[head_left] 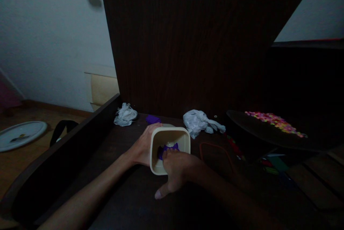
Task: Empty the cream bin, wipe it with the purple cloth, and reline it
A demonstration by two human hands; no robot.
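Observation:
A cream plastic container (185,138) is tilted on the dark surface with its open mouth toward me. My left hand (145,145) grips its left side, the thumb and some fingers hidden behind the wall. My right hand (178,167) reaches into the mouth, fingers pressed onto a purple cloth (175,147) inside, its thumb sticking out below the rim. The fingertips are partly hidden by the cloth. Another purple piece (153,119) lies just behind the container. A thin reddish-brown rectangular rim (213,144), perhaps a lid, lies to the right of the container.
Crumpled plastic bags lie at the back, one to the left (125,115) and one to the right (197,122). Small colourful pieces (279,122) cover part of a dark raised panel at right. A raised wooden edge (80,137) bounds the left; a pale round lid (23,134) lies beyond.

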